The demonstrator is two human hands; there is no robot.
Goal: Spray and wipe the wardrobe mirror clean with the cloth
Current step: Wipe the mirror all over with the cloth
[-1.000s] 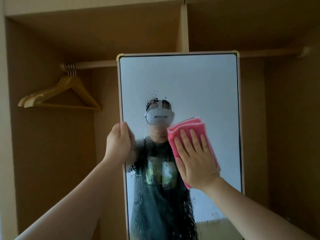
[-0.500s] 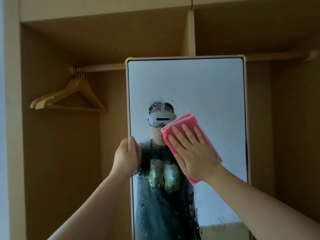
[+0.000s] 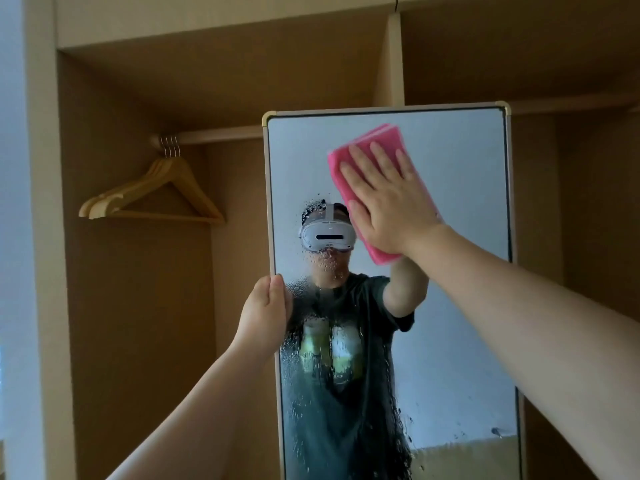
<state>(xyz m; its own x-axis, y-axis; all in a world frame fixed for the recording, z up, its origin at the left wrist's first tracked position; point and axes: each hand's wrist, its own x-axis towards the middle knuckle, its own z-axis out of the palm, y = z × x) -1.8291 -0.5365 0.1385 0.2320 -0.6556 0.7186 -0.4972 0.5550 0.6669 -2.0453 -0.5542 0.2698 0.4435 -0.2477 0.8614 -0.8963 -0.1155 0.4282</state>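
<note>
**Q:** What are the hands doing?

**A:** The right hand (image 3: 384,199), fingers straight and spread, presses a folded pink cloth (image 3: 367,143) flat against the upper glass. The left hand (image 3: 265,313) grips the mirror (image 3: 460,188) by its left edge, lower down.

**Q:** And the mirror itself?

**A:** It stands upright, long side vertical, before an open wardrobe with hangers (image 3: 152,195) at left. Droplets (image 3: 311,358) streak the glass below and left of the cloth. The left hand is nearer the wet patch, but the wiping likely runs downward.
</note>
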